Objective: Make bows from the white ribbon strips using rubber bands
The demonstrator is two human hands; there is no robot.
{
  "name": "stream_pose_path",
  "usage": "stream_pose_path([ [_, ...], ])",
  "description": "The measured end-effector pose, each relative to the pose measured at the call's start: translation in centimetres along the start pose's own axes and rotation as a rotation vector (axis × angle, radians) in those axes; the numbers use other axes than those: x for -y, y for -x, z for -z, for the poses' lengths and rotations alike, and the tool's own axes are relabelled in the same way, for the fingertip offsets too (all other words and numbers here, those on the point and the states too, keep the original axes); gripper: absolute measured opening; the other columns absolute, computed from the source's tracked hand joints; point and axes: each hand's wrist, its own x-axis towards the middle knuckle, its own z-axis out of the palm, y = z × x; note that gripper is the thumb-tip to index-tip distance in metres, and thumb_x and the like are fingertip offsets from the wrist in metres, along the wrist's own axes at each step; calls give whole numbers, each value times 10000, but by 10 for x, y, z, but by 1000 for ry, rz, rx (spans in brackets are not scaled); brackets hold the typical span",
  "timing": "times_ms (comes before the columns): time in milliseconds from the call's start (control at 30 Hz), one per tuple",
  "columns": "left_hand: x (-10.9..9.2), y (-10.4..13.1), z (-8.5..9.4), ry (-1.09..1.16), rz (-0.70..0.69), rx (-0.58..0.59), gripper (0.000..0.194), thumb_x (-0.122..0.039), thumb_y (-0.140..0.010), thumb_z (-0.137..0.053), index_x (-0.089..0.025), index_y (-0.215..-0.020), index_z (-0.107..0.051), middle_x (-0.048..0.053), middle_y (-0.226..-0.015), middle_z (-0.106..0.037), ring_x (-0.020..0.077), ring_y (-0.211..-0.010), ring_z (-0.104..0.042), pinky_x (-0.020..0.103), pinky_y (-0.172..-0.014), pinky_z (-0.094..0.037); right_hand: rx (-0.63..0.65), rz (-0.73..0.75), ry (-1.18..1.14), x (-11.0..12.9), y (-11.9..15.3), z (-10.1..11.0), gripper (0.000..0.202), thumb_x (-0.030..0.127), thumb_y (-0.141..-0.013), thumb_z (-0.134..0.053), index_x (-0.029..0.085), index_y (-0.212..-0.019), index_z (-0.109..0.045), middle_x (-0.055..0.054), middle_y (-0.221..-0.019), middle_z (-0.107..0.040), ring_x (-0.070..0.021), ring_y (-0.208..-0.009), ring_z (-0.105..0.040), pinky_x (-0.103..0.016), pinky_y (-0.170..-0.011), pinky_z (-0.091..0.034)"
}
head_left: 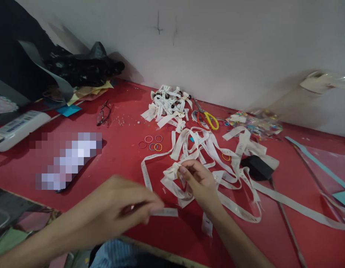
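Pinching the gathered bow (171, 172) firmly in the right grip (203, 183), sparing its folds, while holding the left grip (119, 199) narrow toward eight o'clock, too blurred to tell if clasping the short strip (169, 212).

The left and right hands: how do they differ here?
The left hand looks blurred; the right hand is sharper. The left hand pinches a flat strip, the right hand a gathered bow. The right hand is closer to the loose ribbons. Both are bare, their fingers closed on something pale.
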Motion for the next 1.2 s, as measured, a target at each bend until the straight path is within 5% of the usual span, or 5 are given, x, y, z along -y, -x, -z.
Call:
stream_pose_path([
  [167,-35,-56,-36,-13,-251,95,222,-416,-849,-543,-219,-886,-639,-23,-603,-577,134,-568,-543,225,-521,-418,16,32,-172,-5,-1,7,248,440,-848,-635,210,-774,-578,39,-624,-517,-83,-474,-420,-200,-412,-343],
  [367,-32,-98,-60,-64,-490,372,182,-282,-894,-541,-196,-1050,-579,27,-839,-638,130,-708,-592,229,-609,-463,2,17,-314,-8,-6,13,245,426,-852,-639,212,-771,-551,59,-602,-465,-82,-475,-404,-206,-444,-342],
  [633,-7,-103,-59,-99,-659,242,97,-217,-896,-569,-175,-918,-654,32,-788,-686,125,-707,-632,218,-652,-493,81,43,-190,0,-6,12,230,404,-860,-642,192,-796,-582,48,-635,-530,-70,-527,-435,-190,-497,-358],
  [833,-1,-101,-56,-30,-702,168,77,-153,-898,-569,-181,-925,-635,24,-823,-687,103,-730,-649,183,-655,-514,19,116,-71,-1,-7,13,314,435,-903,-569,188,-711,-579,23,-639,-518,-88,-555,-442,-213,-501,-361],
  [1200,-2,-100,-53,-15,-809,168,130,-83,-852,-602,-181,-938,-607,31,-893,-684,115,-834,-664,206,-731,-533,-7,242,4,1,-5,9,77,283,-871,-629,215,-904,-638,-8,-808,-669,-121,-714,-630,-228,-637,-506],
])
